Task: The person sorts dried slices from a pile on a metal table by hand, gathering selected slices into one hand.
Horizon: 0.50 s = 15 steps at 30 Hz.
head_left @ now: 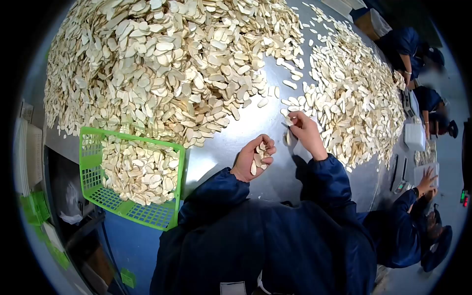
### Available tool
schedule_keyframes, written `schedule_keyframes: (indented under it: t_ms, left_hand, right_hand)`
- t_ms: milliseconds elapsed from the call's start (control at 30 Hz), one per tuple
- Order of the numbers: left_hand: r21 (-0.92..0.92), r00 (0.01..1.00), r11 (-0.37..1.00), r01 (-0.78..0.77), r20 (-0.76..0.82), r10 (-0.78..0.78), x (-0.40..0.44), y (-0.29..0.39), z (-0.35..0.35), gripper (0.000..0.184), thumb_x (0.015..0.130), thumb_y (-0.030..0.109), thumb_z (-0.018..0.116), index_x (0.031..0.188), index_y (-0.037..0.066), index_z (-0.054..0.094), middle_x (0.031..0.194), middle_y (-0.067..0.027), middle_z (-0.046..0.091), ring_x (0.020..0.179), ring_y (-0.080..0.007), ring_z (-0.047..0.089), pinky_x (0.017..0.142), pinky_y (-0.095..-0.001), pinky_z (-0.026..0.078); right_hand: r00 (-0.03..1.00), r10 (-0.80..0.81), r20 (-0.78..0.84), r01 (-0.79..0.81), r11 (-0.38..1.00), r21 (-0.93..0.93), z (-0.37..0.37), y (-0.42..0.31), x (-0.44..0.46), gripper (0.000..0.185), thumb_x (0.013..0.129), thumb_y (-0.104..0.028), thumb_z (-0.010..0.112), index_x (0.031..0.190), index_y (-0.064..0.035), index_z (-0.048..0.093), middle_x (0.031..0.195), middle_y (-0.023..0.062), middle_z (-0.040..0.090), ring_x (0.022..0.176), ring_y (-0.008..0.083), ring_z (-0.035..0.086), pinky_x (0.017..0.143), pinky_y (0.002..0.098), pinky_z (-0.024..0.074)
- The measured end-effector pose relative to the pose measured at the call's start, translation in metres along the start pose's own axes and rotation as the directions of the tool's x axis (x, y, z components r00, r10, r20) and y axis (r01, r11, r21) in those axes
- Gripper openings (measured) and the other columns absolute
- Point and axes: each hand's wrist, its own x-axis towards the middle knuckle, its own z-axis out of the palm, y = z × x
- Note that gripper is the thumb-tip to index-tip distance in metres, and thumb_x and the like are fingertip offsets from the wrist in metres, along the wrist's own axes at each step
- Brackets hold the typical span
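My left hand is cupped palm up over the metal table, its fingers curled round several pale dried slices. To its right, my right hand pinches a slice between thumb and fingers, at the left edge of a spread of slices. Another slice shows just below those fingertips. Beyond my left hand rises a large heap of the same cream-coloured slices. A green plastic basket at the left holds a layer of slices and sits tilted near the table's front edge.
Bare metal table surface shows between the heap and the spread. Co-workers in dark blue clothing stand along the right side, near a white container and scales. A dark shelf is below left.
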Motion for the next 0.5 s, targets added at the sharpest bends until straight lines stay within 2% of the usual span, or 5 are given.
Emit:
schedule_keyframes:
  t_ms: [133, 267, 367, 400, 500]
  left_hand:
    - [0.015, 0.999, 1.0, -0.008, 0.043, 0.007, 0.002, 0.001, -0.018, 0.017, 0.096, 0.02, 0.045, 0.102, 0.009, 0.056, 0.105, -0.0066, 0.054, 0.098, -0.0188, 0.051, 0.069, -0.0289, 0.05]
    - [0.026, 0.986, 0.993, -0.116, -0.114, 0.118, 0.001, 0.0, 0.01, 0.025, 0.096, 0.021, 0.045, 0.117, 0.01, 0.053, 0.127, -0.0103, 0.052, 0.123, -0.0258, 0.046, 0.1, -0.0419, 0.043]
    - [0.02, 0.988, 0.991, -0.133, -0.078, 0.134, 0.001, 0.001, 0.006, 0.028, 0.097, 0.022, 0.045, 0.122, 0.011, 0.051, 0.13, -0.0103, 0.05, 0.126, -0.0273, 0.044, 0.108, -0.0434, 0.035]
    - [-0.034, 0.991, 0.991, -0.13, -0.036, 0.129, 0.002, 0.002, -0.005, 0.027, 0.096, 0.021, 0.046, 0.121, 0.011, 0.052, 0.129, -0.0099, 0.052, 0.124, -0.0268, 0.045, 0.104, -0.0429, 0.04]
    - [-0.095, 0.994, 0.989, -0.11, -0.011, 0.11, 0.0, 0.004, -0.008, 0.016, 0.097, 0.021, 0.046, 0.104, 0.01, 0.055, 0.099, -0.0038, 0.054, 0.088, -0.016, 0.052, 0.069, -0.0273, 0.048]
  right_hand:
    - [0.952, -0.256, -0.171, 0.174, 0.906, -0.386, -0.018, -0.001, -0.002, 0.019, 0.078, 0.0, 0.058, 0.097, 0.0007, 0.062, 0.073, 0.0085, 0.055, 0.065, 0.0175, 0.053, 0.06, 0.0271, 0.0431]
    - [0.967, 0.041, 0.251, -0.088, 0.98, 0.181, -0.022, -0.047, -0.022, 0.016, 0.086, -0.009, 0.059, 0.099, -0.0008, 0.064, 0.076, 0.0014, 0.058, 0.066, 0.0087, 0.057, 0.056, 0.0249, 0.0436]
    - [0.94, 0.111, 0.323, -0.147, 0.985, 0.087, -0.019, -0.066, -0.026, 0.02, 0.086, -0.01, 0.058, 0.104, -0.0017, 0.062, 0.078, 0.0018, 0.06, 0.061, 0.0085, 0.056, 0.051, 0.0245, 0.0444]
    - [0.877, 0.151, 0.457, -0.192, 0.98, 0.046, -0.021, -0.056, -0.028, 0.025, 0.086, -0.012, 0.059, 0.109, -0.0018, 0.06, 0.08, 0.0024, 0.06, 0.059, 0.0089, 0.057, 0.049, 0.0242, 0.0463]
    - [0.329, 0.128, 0.936, -0.215, 0.975, -0.058, -0.028, -0.039, -0.051, 0.032, 0.084, -0.007, 0.063, 0.115, -0.0017, 0.057, 0.102, 0.0072, 0.065, 0.081, 0.0113, 0.062, 0.067, 0.0252, 0.0514]
